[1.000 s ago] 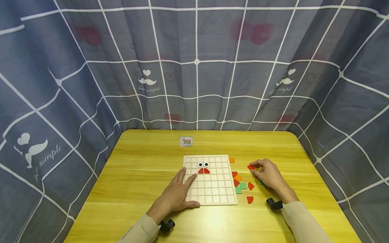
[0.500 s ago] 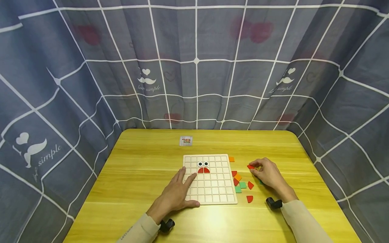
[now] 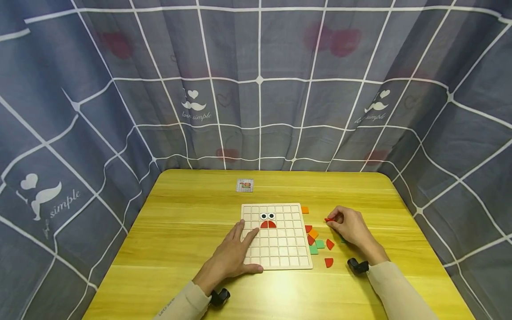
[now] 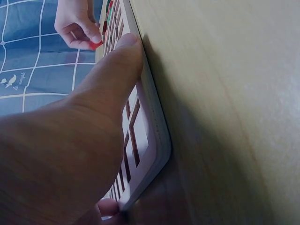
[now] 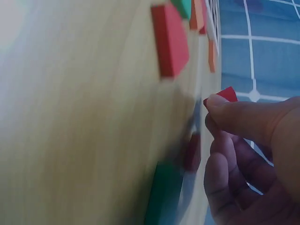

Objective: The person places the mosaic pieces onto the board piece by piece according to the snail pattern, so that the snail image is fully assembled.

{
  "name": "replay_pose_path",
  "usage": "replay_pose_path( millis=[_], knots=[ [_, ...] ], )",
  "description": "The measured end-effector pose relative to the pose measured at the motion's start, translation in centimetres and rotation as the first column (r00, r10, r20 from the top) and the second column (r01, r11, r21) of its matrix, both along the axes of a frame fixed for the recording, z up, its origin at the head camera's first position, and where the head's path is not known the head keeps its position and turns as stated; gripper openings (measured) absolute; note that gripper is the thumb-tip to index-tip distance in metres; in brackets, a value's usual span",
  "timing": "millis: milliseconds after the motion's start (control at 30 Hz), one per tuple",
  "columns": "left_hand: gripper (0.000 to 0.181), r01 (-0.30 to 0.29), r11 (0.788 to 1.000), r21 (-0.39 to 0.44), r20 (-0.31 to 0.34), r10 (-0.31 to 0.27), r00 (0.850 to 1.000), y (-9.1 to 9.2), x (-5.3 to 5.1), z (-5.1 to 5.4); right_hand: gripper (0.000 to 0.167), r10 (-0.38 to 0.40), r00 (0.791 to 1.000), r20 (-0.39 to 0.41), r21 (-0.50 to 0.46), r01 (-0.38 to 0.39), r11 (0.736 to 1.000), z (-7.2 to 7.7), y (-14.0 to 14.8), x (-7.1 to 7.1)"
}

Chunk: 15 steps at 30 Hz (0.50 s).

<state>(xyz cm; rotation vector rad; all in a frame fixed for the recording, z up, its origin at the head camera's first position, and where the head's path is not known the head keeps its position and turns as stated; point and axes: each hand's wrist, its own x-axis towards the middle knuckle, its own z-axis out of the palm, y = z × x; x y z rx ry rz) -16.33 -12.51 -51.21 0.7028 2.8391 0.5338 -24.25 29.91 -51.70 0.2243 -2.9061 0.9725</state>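
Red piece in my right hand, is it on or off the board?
Off: the right hand pinches the red piece to the right of the board.

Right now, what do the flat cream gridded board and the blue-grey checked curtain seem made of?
Flat cream gridded board: probably wood, smooth and fairly matte, with a thick, rigid edge, though plastic is possible. Blue-grey checked curtain: likely dull, soft fabric, since it hangs in folds.
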Motion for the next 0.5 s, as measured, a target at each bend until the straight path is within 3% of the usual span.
replay_pose_path(
  millis=[500],
  knots=[
    [0.115,-0.01,1.0,0.026,0.022,0.009,1.0,0.0,0.0,0.0,0.008,0.178,0.984,0.004,-0.16,-0.175,0.971,1.0,-6.3,-1.3]
  ],
)
